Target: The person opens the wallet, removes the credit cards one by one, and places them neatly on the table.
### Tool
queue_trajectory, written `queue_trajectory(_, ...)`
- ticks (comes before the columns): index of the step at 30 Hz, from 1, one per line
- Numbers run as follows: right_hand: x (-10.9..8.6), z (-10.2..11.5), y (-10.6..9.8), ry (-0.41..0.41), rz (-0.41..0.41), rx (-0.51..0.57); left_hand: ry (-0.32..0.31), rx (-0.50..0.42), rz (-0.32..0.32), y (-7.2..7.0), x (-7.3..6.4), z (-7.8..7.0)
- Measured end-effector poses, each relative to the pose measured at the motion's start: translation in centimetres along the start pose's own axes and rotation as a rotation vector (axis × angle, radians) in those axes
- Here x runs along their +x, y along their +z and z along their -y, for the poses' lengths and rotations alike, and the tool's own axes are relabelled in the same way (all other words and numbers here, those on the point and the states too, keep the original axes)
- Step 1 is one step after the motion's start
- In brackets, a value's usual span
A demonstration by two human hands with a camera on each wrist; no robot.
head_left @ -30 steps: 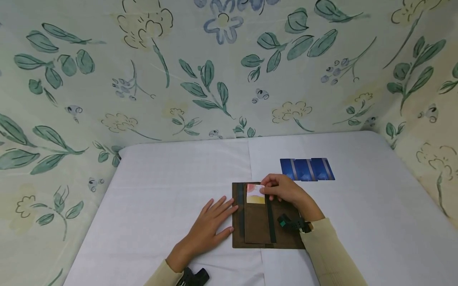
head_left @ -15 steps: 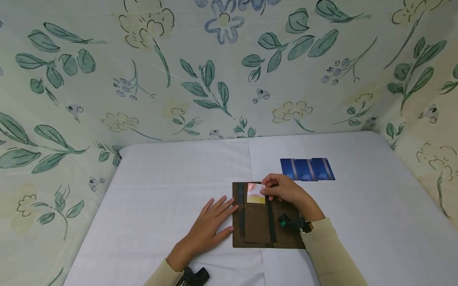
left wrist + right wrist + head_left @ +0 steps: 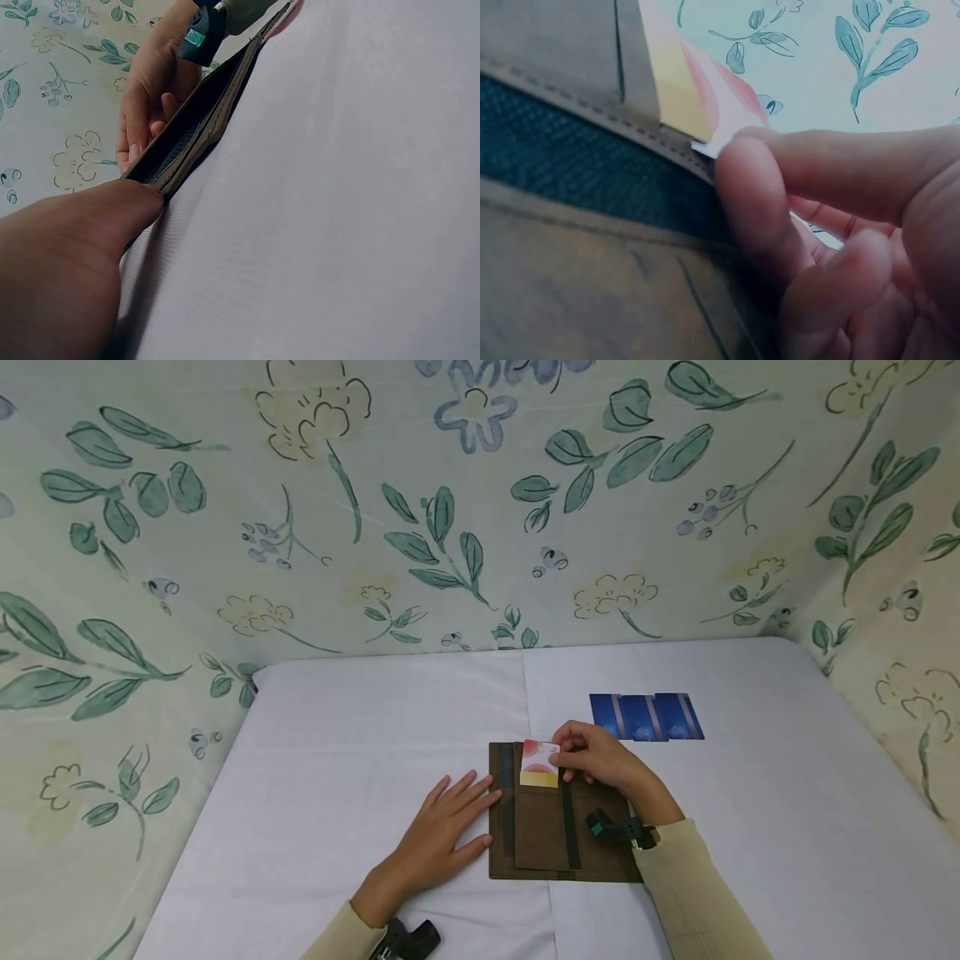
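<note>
A brown wallet with dark bands lies opened out on the white-covered table. From a slot at the top of its inner panel sticks a small white, pink and yellow card, its lower end hidden in the slot. My right hand pinches the right edge of this card between thumb and finger. My left hand lies palm down with straight, spread fingers, their tips at the wallet's left edge. In the left wrist view the left thumb touches the rim of the wallet.
Three blue cards, each with a pale stripe, lie in an overlapping row behind the right hand. The white tablecloth spreads around the wallet. A floral cloth hangs behind the table and along its sides.
The right hand has moved slightly upward with the card, and a bit more of the card shows above the slot. The left hand keeps its place at the wallet's edge.
</note>
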State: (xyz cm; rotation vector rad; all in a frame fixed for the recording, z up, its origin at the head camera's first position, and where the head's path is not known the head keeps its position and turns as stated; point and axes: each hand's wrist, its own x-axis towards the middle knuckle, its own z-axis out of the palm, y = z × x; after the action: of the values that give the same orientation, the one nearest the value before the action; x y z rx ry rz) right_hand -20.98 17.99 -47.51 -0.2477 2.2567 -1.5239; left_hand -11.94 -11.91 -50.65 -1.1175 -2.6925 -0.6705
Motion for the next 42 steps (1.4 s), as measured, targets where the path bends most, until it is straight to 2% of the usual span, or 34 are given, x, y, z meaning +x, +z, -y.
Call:
queue_trajectory(3,-0.02,-0.14,-0.01,-0.037,0.009,0.000,-0.007,0.008,0.016,-0.06,0.09,-0.04)
queue_trajectory(17,0.07,-0.11,0.03,-0.033,0.016,-0.054,-0.010,0.021,0.020,0.06,0.07,-0.01)
queue_trajectory(28,-0.02,-0.13,0.06,-0.076,0.020,-0.063,-0.015,0.010,0.019,0.08,0.01,-0.07)
queue_trajectory(42,0.18,-0.49,-0.02,-0.070,0.024,-0.041,-0.018,0.013,0.021,0.08,0.04,-0.09)
